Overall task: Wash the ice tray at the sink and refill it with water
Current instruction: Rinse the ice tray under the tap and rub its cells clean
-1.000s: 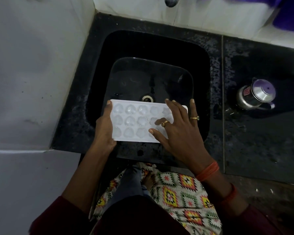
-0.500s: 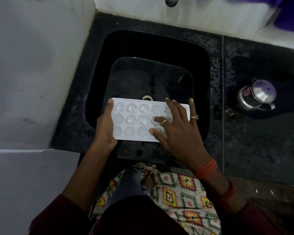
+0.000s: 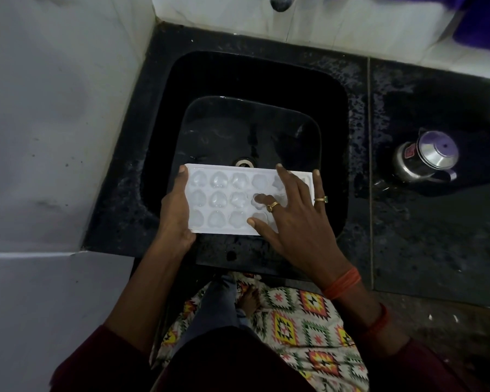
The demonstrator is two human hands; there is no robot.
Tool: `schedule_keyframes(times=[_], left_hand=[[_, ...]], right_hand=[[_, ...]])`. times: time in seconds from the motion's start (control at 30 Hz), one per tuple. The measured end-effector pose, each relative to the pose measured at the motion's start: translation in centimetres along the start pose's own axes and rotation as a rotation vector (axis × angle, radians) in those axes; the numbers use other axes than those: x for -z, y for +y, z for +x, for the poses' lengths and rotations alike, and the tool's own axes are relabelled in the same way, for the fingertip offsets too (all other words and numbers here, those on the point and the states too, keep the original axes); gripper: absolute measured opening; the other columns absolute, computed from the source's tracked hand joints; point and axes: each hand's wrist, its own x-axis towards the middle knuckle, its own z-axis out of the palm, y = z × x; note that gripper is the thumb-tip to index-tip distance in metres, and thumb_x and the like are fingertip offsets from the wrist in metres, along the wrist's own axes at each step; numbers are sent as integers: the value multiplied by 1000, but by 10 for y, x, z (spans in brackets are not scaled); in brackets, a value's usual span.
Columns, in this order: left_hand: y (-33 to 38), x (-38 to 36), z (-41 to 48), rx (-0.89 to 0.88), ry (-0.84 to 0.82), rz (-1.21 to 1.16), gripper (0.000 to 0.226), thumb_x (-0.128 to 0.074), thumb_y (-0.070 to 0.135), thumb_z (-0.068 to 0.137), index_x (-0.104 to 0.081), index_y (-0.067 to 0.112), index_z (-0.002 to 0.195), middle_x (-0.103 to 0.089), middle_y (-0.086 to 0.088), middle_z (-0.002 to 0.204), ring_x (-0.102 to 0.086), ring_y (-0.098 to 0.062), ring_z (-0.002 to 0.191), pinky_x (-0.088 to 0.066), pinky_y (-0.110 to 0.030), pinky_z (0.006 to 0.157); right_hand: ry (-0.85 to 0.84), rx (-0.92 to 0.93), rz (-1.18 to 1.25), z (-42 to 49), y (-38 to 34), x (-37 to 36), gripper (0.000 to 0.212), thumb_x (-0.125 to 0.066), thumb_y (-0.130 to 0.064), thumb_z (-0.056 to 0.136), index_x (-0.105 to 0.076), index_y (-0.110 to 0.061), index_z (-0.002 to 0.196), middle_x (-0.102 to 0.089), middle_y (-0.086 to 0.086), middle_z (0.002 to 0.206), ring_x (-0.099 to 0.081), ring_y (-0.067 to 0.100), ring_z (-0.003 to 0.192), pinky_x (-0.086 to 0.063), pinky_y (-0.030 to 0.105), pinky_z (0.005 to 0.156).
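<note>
Tray [image 3: 224, 202] has barely shifted over the sink [image 3: 334, 108] this past second, left hand [image 3: 176, 213] still gripping its left end, right hand [image 3: 294, 219] spread flat on the right cells, forefinger rubbing one, so washing likely continues, refill unstarted.

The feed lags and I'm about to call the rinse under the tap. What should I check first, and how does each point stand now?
1. Left hand grip on the left end of the ice tray: ok, fingers wrapped round the edge.
2. Right hand free for the tap: not ok, its fingers lie spread on the tray's right cells.
3. Tray over the sink: ok, held roughly level above the basin.
4. Water running from the tap: not ok, no stream visible.
5. Cells clean: cannot tell.
6. Steel jug out of the way: ok, it stands on the counter to the right, apart from the sink.
</note>
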Motion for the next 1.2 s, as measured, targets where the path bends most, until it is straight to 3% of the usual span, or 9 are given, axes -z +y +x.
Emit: schedule_keyframes(times=[0.17,0.33,0.5,0.8,1.2], left_hand=[[-1,1,3,1,10,-2,52,-50,64,98,-73,22,117,-79,-5,107,-77,-27,95,-63,-43,74],[0,1,2,9,8,-18,50,-51,63,98,-73,21,116,-79,-6,106,-77,-29,97,-62,-49,83],[-1,1,4,11,7,-31,51,-51,63,97,-74,21,113,-79,-7,107,-76,-30,97,-62,-48,81],[-4,2,8,-1,0,-43,57,-52,67,95,-73,20,120,-78,-8,111,-75,-31,102,-61,-51,86],[-4,6,7,-2,3,-47,55,-51,66,96,-73,21,119,-78,-7,111,-75,-30,102,-60,-52,88]], right_hand=[[-6,-5,12,-3,-2,4,54,-36,-66,99,-69,-31,122,-33,16,161,-34,31,149,2,57,125],[68,-34,51,-7,-1,12,53,-40,-65,99,-72,-27,119,-38,14,159,-35,28,147,-3,59,125],[85,-15,71,-19,-4,14,50,-43,-63,99,-75,-26,109,-42,14,155,-37,29,146,-6,61,124],[-19,5,41,-20,-13,4,54,-37,-66,99,-71,-29,117,-34,17,160,-31,33,150,-8,61,124],[-26,13,3,-21,-12,6,52,-40,-64,99,-71,-29,120,-38,18,158,-32,33,150,-7,62,123]])
